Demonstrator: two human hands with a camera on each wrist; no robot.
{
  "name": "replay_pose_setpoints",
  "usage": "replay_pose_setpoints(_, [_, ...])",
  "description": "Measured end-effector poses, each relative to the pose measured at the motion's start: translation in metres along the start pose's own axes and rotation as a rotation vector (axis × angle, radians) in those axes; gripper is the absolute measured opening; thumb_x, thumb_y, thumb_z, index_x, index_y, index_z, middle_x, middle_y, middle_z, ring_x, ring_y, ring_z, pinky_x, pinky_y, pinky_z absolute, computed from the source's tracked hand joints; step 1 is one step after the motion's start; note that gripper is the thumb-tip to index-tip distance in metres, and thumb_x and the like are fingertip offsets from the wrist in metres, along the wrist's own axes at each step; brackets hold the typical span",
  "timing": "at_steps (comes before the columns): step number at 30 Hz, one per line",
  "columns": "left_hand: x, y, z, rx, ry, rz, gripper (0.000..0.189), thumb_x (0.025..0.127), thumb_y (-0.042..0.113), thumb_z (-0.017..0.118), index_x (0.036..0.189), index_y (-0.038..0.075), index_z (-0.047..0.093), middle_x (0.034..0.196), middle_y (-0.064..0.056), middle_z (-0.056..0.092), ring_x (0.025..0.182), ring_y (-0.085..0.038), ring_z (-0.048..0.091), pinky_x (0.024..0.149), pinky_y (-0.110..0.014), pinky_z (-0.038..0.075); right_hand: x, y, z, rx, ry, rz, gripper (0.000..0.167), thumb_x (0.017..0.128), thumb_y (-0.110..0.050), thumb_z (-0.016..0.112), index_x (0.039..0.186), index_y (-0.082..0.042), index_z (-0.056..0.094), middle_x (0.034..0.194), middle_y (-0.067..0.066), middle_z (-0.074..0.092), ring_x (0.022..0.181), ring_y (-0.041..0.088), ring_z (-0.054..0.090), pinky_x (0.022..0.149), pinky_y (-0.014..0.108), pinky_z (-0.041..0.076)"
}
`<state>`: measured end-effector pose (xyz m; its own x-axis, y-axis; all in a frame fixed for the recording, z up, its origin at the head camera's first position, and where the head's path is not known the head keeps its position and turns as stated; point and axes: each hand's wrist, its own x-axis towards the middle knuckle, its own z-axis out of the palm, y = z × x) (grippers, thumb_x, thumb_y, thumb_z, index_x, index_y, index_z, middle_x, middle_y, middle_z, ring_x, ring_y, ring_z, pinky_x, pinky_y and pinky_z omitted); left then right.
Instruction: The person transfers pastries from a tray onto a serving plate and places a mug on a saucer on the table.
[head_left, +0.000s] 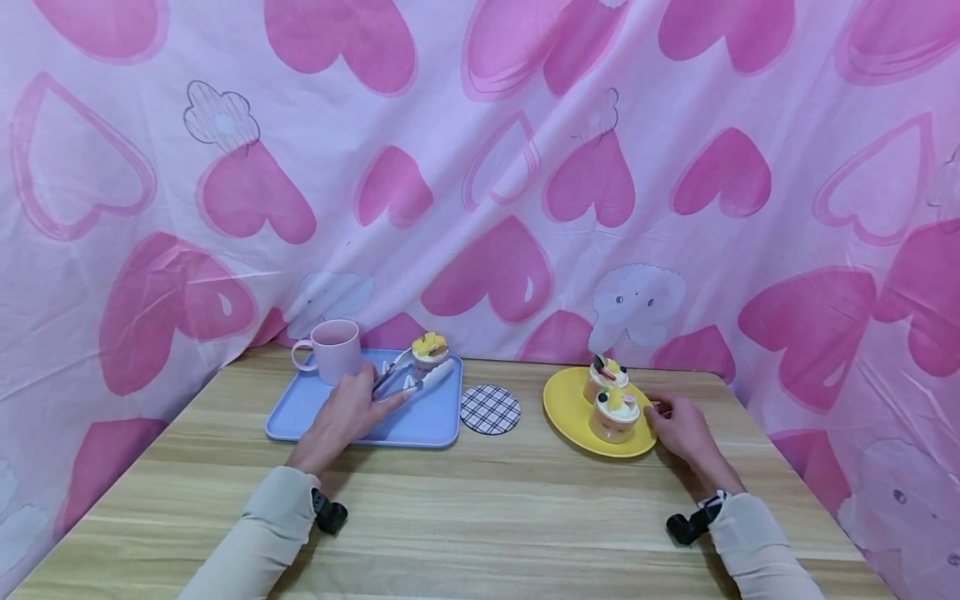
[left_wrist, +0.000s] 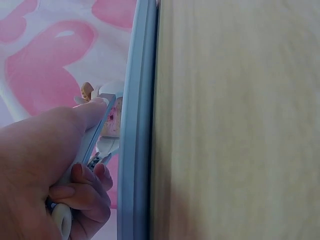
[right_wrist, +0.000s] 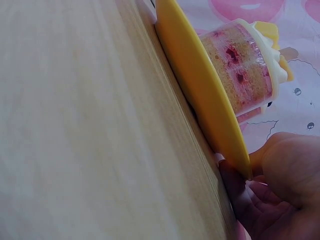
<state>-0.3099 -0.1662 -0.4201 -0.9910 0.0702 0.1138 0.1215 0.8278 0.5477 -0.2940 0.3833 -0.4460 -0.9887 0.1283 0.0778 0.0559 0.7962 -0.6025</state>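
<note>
Yellow plate [head_left: 561,408], over on the person's right, carries two cake cups: the near cup [head_left: 616,417] and the far cup [head_left: 597,382], close together. The right hand [head_left: 684,429] has a narrow grip on the plate's right edge, thumb above and fingers beneath. Across the tabletop [head_left: 480,508], the left hand [head_left: 347,414] has its grip round a pair of tongs [head_left: 435,375], whose arms stand spread to either side of a third cup [head_left: 430,354]; whether they touch it, I can't tell. That cup stands upright near the back right corner of a blue tray [head_left: 420,427]. Toward the tray's back left is a pink mug [head_left: 339,354], its handle pointing left. Between tray and plate lies a round checked coaster [head_left: 490,409], just beside the tray. Behind everything hangs a pink cloth [head_left: 450,125] printed with hearts.
</note>
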Motion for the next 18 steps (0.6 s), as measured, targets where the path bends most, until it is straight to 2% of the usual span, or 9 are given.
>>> replay_pose_setpoints(7, [0.0015, 0.0002, 0.0008, 0.016, -0.021, -0.014, 0.066, 0.096, 0.055, 0.079, 0.127, 0.003, 0.054, 0.079, -0.009, 0.049, 0.067, -0.022, 0.060, 0.056, -0.030, 0.044, -0.0007, 0.0002, 0.0003, -0.010, 0.016, -0.013, 0.044, 0.110, -0.015, 0.056, 0.150, 0.004, 0.058, 0.124, 0.026, 0.067, 0.106, 0.033, 0.062, 0.080, 0.031, 0.053])
replay_pose_setpoints(18, [0.0015, 0.0014, 0.0013, 0.015, -0.023, 0.004, 0.065, 0.097, 0.054, 0.078, 0.130, 0.004, 0.053, 0.080, -0.009, 0.051, 0.069, -0.021, 0.061, 0.057, -0.030, 0.046, 0.0001, 0.0008, 0.0007, 0.002, 0.003, 0.003, 0.045, 0.111, -0.015, 0.056, 0.152, 0.004, 0.056, 0.124, 0.026, 0.066, 0.105, 0.032, 0.061, 0.080, 0.032, 0.053])
